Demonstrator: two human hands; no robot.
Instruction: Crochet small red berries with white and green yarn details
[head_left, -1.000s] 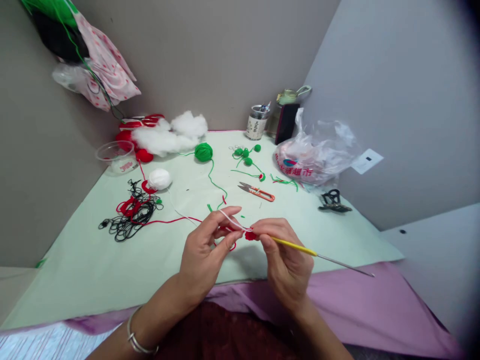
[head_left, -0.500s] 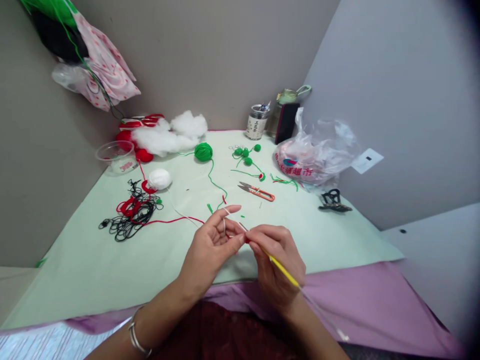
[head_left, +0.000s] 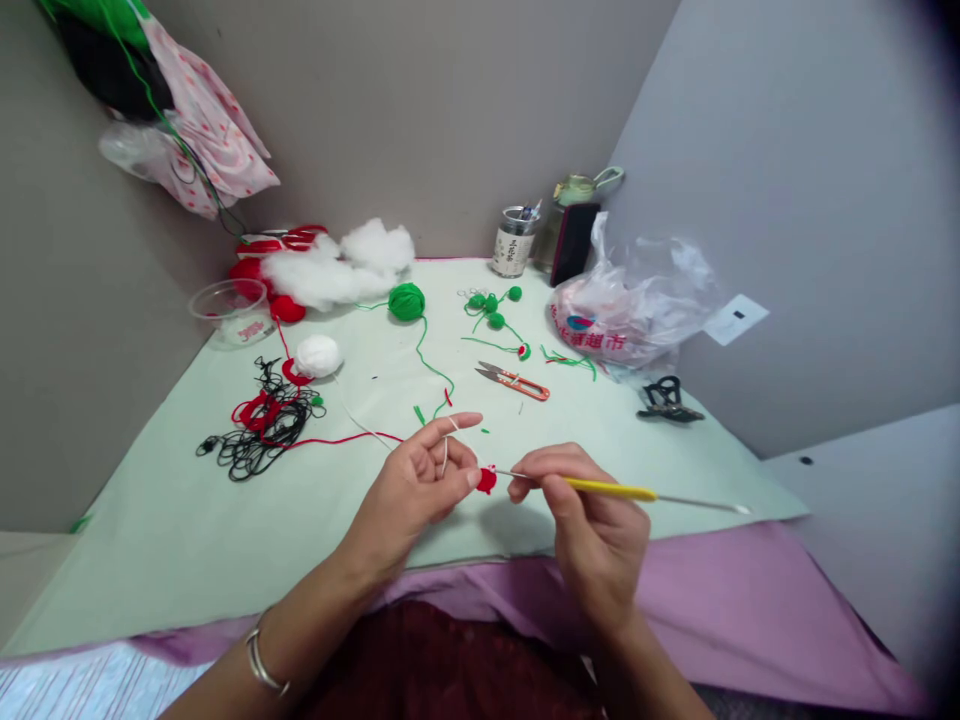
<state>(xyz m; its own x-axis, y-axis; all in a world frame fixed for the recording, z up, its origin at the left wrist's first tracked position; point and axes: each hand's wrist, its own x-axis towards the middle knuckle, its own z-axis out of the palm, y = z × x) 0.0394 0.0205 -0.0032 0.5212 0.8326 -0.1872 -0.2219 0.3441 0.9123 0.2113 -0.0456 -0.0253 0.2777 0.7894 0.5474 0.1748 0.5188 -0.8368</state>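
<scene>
Between thumb and fingers, my left hand [head_left: 427, 475] pinches a small red crochet piece [head_left: 487, 481] with a bit of white at its top edge. White yarn [head_left: 445, 455] loops over the raised index finger of that hand. My right hand [head_left: 592, 520] grips a crochet hook [head_left: 611, 488] with a yellow handle and a metal shaft at each end. The hook lies nearly level, and its left tip touches the red piece at the white stitches. Red yarn [head_left: 345, 440] and white yarn run from the left hand back to the left side of the table.
A white yarn ball [head_left: 319, 356], tangled black cord [head_left: 262, 440] and a plastic tub [head_left: 229, 310] lie left. Behind the hands are a green yarn ball [head_left: 406, 301], orange thread snips [head_left: 514, 382] and small green balls [head_left: 496, 320]. A plastic bag [head_left: 630, 310] and black claw clip [head_left: 670, 401] sit right.
My right hand has moved right and away from the left, turning the hook from slanted to nearly level. The red piece, largely covered before, now shows between the hands.
</scene>
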